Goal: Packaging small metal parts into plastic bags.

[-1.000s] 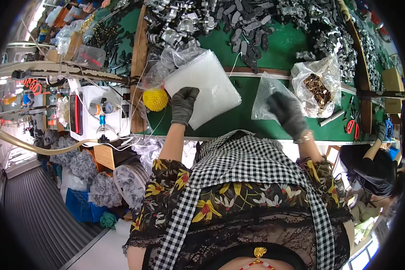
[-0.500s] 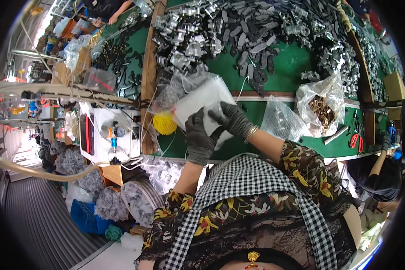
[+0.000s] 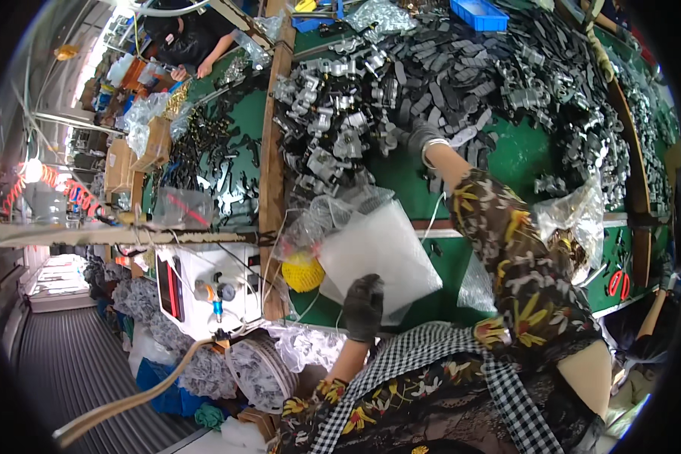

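Note:
A stack of white translucent packing sheets (image 3: pixel 397 261), perhaps bubble wrap or foam, lies at the near side of the green table. My left hand (image 3: pixel 365 309), in a dark glove, rests on the stack's near left part with its fingers curled together; whatever they may hold is hidden. My right hand (image 3: pixel 418 139), gloved too, reaches far out to where a heap of silvery metal parts (image 3: pixel 344 140) meets a spread of flat dark strips (image 3: pixel 461 79). Its fingertips blend into the dark pieces, so their grip cannot be made out.
Beside the stack are a yellow netted ball-like thing (image 3: pixel 303 272) and crumpled clear plastic (image 3: pixel 310 227). To the right lie a bag of brass-coloured pieces (image 3: pixel 566 250) and red-handled scissors (image 3: pixel 619 284). A wooden divider (image 3: pixel 275 151) runs along the left. Another person (image 3: pixel 193 45) works at the far left.
My right hand has left the sheets and stretched forward to the heaps. My left hand has stayed at the stack, lower in view. The whole view has shifted, showing more of the table's far side.

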`<state>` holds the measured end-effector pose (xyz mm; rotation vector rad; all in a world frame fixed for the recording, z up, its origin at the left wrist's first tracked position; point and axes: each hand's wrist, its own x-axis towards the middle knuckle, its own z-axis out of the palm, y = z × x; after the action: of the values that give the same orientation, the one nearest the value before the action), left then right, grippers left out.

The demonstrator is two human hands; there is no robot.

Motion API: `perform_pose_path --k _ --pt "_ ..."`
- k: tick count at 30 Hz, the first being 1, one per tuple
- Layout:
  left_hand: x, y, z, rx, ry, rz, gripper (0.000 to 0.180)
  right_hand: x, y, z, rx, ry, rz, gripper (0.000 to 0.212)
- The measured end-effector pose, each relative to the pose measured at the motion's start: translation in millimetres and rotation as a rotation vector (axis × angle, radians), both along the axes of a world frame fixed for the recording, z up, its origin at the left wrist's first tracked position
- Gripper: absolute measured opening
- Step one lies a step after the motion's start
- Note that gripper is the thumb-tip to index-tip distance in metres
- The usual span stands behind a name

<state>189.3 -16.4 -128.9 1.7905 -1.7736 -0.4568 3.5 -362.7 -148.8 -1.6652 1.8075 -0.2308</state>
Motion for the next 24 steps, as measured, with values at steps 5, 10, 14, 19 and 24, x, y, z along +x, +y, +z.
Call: perform_pose_path --k 5,10,14,19,24 --pt "-11 -3 -18 0.153 -0.001 0.082 0.029 65 -24 -28 0.037 0.187 0.062 0.066" --pt "-12 -15 -25 0.109 -0.014 0.017 0.03 48 -16 -69 -0.131 0.431 0.128 0.054" --pt "1 -2 -36 0.1 0.005 0.072 0.032 55 65 -9 -0.083 0.38 0.259 0.048" --pt "-5 -19 -31 0.11 0.068 0.049 0.031 -13 75 -41 -0.177 0.166 0.34 0.051" --pt "-6 -12 -26 0.189 0.251 0.157 0.035 -27 80 -12 -0.076 0.336 0.529 0.053"
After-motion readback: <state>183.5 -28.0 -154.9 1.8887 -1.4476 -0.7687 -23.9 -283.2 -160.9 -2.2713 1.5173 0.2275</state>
